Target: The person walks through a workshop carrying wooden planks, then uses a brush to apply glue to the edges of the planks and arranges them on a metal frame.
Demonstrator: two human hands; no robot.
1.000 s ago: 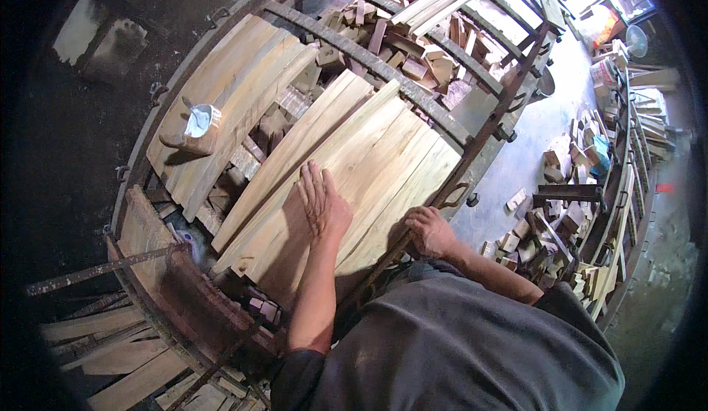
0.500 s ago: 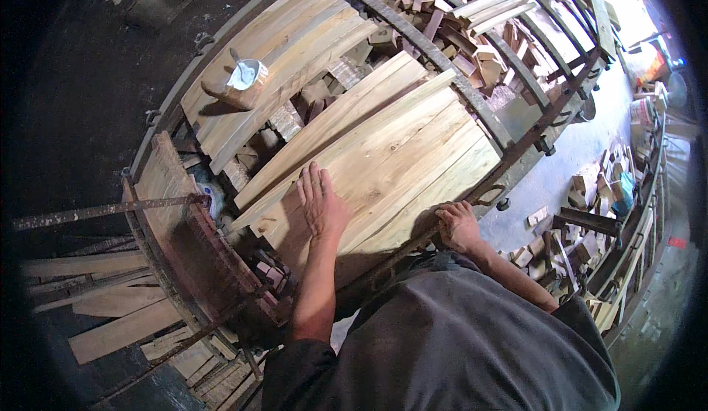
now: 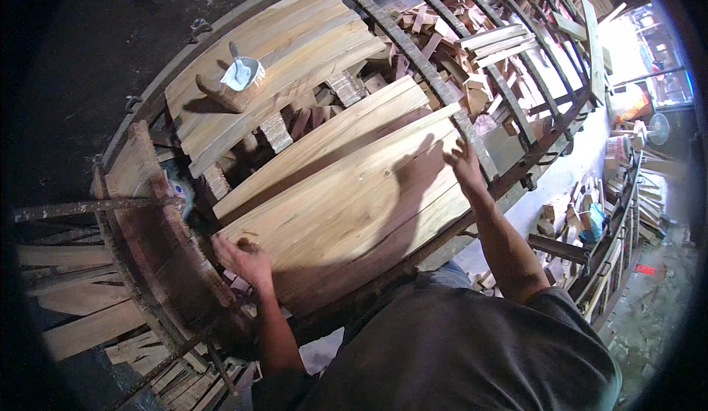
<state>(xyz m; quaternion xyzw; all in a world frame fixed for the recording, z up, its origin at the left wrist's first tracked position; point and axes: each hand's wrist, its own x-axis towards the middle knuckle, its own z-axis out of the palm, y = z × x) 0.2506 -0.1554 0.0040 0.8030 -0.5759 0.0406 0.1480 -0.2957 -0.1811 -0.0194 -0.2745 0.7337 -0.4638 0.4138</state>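
Observation:
Several pale wooden boards lie side by side as a panel [image 3: 361, 204] on the metal frame in front of me. My left hand [image 3: 249, 263] is at the panel's left end, fingers stretched out and thumb apart, close to the board ends. Whether it touches them is hard to tell. Over the panel's right end my right hand [image 3: 464, 166] is raised with its fingers apart, and its shadow falls on the wood. Beyond the panel lies a separate board [image 3: 332, 142], with a gap between them.
Farther back, more boards [image 3: 295, 35] carry a container with white paste [image 3: 242, 75] and a tool in it. Curved metal bars [image 3: 391, 23] cross over heaped wood offcuts [image 3: 442, 53]. A rusty metal plate [image 3: 140, 212] stands at the left, and planks [image 3: 96, 330] lie below it.
My left hand has moved from the panel's surface left to its end. My right hand has left the frame's near rail and risen over the panel's right end. The view has shifted slightly.

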